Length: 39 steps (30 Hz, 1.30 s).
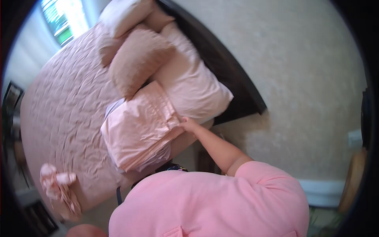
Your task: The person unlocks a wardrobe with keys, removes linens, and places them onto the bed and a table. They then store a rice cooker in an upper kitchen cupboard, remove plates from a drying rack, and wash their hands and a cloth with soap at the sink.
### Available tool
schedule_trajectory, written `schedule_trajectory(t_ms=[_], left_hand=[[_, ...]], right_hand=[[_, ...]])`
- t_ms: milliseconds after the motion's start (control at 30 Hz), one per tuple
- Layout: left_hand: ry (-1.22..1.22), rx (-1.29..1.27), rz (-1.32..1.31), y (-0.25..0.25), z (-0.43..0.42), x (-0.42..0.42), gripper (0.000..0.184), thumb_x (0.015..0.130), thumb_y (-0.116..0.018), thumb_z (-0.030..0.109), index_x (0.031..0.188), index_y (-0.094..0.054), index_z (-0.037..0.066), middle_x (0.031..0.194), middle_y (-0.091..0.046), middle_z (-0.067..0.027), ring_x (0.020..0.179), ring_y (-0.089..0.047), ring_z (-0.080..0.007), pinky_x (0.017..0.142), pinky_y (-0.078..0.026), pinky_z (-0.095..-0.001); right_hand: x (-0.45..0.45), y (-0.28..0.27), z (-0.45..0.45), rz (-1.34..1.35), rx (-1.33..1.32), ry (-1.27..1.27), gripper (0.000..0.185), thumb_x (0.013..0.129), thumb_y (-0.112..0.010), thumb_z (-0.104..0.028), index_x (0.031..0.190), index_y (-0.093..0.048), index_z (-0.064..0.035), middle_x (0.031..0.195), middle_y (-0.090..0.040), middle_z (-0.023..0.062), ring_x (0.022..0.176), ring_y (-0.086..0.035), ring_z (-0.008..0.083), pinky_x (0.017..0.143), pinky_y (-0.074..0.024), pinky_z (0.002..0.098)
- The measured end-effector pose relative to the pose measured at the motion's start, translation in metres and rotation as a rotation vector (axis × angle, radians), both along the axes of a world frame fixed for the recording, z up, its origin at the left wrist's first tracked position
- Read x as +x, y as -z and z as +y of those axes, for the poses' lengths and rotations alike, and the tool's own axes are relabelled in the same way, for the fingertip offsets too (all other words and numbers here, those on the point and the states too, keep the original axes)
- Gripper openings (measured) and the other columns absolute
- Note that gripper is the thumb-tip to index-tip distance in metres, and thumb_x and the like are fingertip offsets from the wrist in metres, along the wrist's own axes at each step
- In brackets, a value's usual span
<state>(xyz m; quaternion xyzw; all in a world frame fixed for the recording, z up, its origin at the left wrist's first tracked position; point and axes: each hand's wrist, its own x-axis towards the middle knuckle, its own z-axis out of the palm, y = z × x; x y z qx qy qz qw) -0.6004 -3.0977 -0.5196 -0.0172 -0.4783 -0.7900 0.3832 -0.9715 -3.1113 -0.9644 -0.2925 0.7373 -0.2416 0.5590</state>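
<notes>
My right hand [188,124] reaches across to a folded light-pink sheet [136,126] on the bed. Its fingers are closed at the sheet's upper right corner, close to a pale pillow [193,89]. The sheet lies on top of a stack of folded bedding, whose layered edges [158,154] show on the near side. Of my left arm, only a bit of bare skin shows at the bottom left edge; the hand itself is out of the picture.
A quilted pink cover is spread over the bed [67,106]. A fuzzy pillow [138,57] and a white pillow [124,15] lean by the dark headboard [225,67]. A crumpled pink cloth [59,185] lies at the bed's lower left corner. A window [63,19] is at top left.
</notes>
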Motion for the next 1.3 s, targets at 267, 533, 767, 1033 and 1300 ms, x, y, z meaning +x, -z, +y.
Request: schedule_trajectory(t_ms=[267, 533, 767, 1033, 1300], left_hand=[[-0.448, 0.015, -0.191, 0.025, 0.015, 0.029, 0.025, 0.094, -0.058, 0.022, 0.117, -0.051, 0.016, 0.077, -0.054, -0.0020, 0.058, -0.046, -0.0138, 0.055, -0.041, -0.0288], [-0.952, 0.367, -0.533, 0.089, 0.055, 0.084, 0.034, 0.095, -0.051, 0.021, 0.123, -0.048, 0.002, 0.073, -0.040, 0.0005, 0.064, -0.041, -0.0084, 0.061, -0.040, -0.0251], [-0.860, 0.096, -1.473, 0.156, 0.068, 0.122, 0.060, 0.084, -0.070, 0.025, 0.133, -0.045, 0.003, 0.108, -0.053, -0.0089, 0.100, -0.052, -0.0193, 0.089, -0.043, -0.0325], [-0.895, -0.462, -1.296, 0.264, 0.041, 0.115, 0.103, 0.064, -0.086, 0.036, 0.143, -0.029, 0.003, 0.140, -0.040, -0.0216, 0.134, -0.036, -0.0362, 0.111, -0.030, -0.0433], [-1.077, -0.096, -0.779, 0.250, 0.055, 0.325, 0.033, 0.088, -0.051, 0.004, 0.121, -0.049, 0.006, 0.116, -0.055, -0.0103, 0.108, -0.056, -0.0225, 0.095, -0.049, -0.0388]], right_hand=[[0.067, 0.053, -0.044, 0.088, 0.101, 0.227, 0.083, 0.073, -0.082, -0.038, 0.132, -0.044, 0.0062, 0.126, -0.054, 0.0239, 0.123, -0.050, 0.0308, 0.099, -0.0412, 0.0462], [0.062, 0.107, -0.051, -0.134, 0.281, -0.005, 0.047, 0.077, -0.073, -0.027, 0.105, -0.061, 0.0094, 0.090, -0.067, 0.0167, 0.076, -0.068, 0.0280, 0.059, -0.0545, 0.0380], [0.125, -0.039, -0.043, -0.188, 0.045, -0.112, 0.034, 0.075, -0.069, -0.016, 0.099, -0.063, 0.0079, 0.087, -0.065, 0.0114, 0.076, -0.065, 0.0220, 0.068, -0.0541, 0.0320], [0.291, -0.193, 0.005, -0.720, -0.184, -0.261, 0.025, 0.078, -0.067, -0.019, 0.097, -0.065, -0.0019, 0.082, -0.060, 0.0063, 0.072, -0.060, 0.0132, 0.061, -0.0491, 0.0277], [0.330, -0.200, 0.057, -0.516, -0.380, -1.293, 0.044, 0.085, -0.069, -0.029, 0.123, -0.061, -0.0085, 0.124, -0.059, 0.0073, 0.117, -0.051, 0.0188, 0.097, -0.0423, 0.0334]])
